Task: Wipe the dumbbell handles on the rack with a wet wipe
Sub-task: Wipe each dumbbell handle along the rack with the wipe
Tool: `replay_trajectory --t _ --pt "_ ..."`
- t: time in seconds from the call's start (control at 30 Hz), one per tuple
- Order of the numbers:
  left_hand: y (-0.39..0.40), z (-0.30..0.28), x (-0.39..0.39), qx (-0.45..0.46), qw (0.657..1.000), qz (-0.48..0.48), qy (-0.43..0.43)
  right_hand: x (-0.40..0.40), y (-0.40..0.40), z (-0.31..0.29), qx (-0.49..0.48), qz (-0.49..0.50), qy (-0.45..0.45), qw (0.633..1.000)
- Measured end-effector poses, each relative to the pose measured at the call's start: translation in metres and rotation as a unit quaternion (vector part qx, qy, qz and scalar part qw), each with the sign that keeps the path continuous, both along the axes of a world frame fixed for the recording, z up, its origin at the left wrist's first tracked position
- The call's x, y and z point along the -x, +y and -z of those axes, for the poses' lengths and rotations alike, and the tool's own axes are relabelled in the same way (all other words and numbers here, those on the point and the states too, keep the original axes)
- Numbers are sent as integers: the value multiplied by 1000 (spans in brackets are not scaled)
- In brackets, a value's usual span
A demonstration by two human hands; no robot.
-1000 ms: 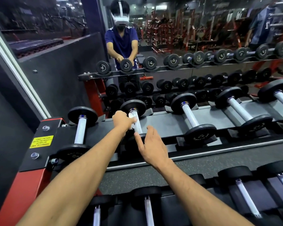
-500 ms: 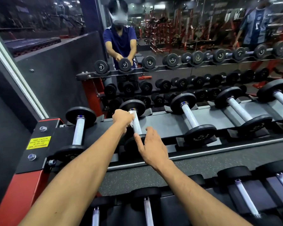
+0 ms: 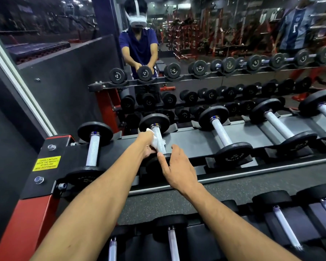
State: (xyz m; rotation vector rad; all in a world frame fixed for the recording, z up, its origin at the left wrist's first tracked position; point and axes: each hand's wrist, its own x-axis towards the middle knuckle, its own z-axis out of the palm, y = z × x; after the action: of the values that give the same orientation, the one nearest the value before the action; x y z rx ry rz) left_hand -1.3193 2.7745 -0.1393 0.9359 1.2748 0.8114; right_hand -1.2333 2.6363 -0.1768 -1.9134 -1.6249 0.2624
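White and crumpled, the wet wipe (image 3: 156, 141) is wrapped against the knurled steel handle (image 3: 159, 141) of the second dumbbell from the left on the top tier of the rack (image 3: 188, 140). The left hand (image 3: 146, 146) grips the wipe around that handle, fingers curled about the bar near its middle, with a corner of the wipe poking out above the knuckles and another fold showing on the right side of the bar. The right hand (image 3: 177, 166) rests on the near black weight plate (image 3: 154, 162) of the same dumbbell, its fingers fairly straight and relaxed, thumb lying along the plate's upper edge; it clasps nothing. The dumbbell's far plate (image 3: 154, 122) sits at the back of the tier, just in front of the mirror (image 3: 224, 34).

To the left lies the first dumbbell (image 3: 92, 147), its handle bare, beside a yellow warning label (image 3: 46, 163) on the black end panel of the red-framed rack. To the right, the third dumbbell (image 3: 221, 135) and a fourth (image 3: 279, 125) lie in their own saddles, well apart from both hands. A lower tier holds more dumbbells (image 3: 172, 240) near the bottom edge of the view. The mirror reflects the person, wearing a white headset and a blue shirt, leaning over the rack.
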Motion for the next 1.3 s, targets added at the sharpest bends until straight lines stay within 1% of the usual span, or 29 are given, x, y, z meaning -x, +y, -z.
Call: replay_trajectory --t 0.07,0.17,0.23,0.3,0.37,0.43,0.5,0.63,0.67,0.73,0.77,0.83,0.87,0.93,1.0,1.03,1.13,1.2,1.27,1.3 --pt "-3 9 5 20 999 41 20 0 0 1 -5 1 1 1000" --pt "-9 14 14 55 995 79 17 1 0 1 -13 7 -1 1000" --pt "-3 10 14 53 997 62 -5 1 0 1 -13 8 0 1000" --pt "7 4 9 49 997 23 -53 0 0 1 -11 7 -1 1000" --pt "13 -2 2 37 997 -10 -71 0 1 1 -4 6 -3 1000" --pt "9 -2 1 30 997 -15 -72 0 1 2 0 8 -2 1000" --pt "0 5 6 20 997 21 -66 1 1 3 -5 7 2 1000" --pt "-16 25 24 19 992 120 19 2 2 4 -12 8 2 1000" --pt "-18 27 26 13 990 130 47 2 2 4 -13 8 0 1000" --pt "-19 28 28 -10 982 146 122 2 2 5 -12 6 -1 1000" --pt "-18 28 29 -33 972 149 176 2 2 5 -11 6 -1 1000" --pt "-19 20 25 -115 951 123 259 1 2 5 -8 7 3 1000" --pt "-18 17 22 -172 935 103 293 0 3 5 -6 9 5 1000" --pt "-15 10 17 -289 880 85 368 1 4 5 -6 12 2 1000" --pt "-14 6 11 -373 814 111 432 1 4 6 -11 14 -1 1000" --pt "-12 7 9 -396 786 129 457 0 4 7 -14 14 -2 1000" --pt "-1 11 7 -430 736 182 490 0 6 9 -22 14 -3 1000" --pt "8 14 9 -442 689 259 512 0 6 10 -31 16 -7 999" --pt "17 16 10 -432 648 361 513 2 7 12 -44 21 -9 999" --pt "20 13 9 -427 630 395 515 2 8 12 -48 22 -9 999"
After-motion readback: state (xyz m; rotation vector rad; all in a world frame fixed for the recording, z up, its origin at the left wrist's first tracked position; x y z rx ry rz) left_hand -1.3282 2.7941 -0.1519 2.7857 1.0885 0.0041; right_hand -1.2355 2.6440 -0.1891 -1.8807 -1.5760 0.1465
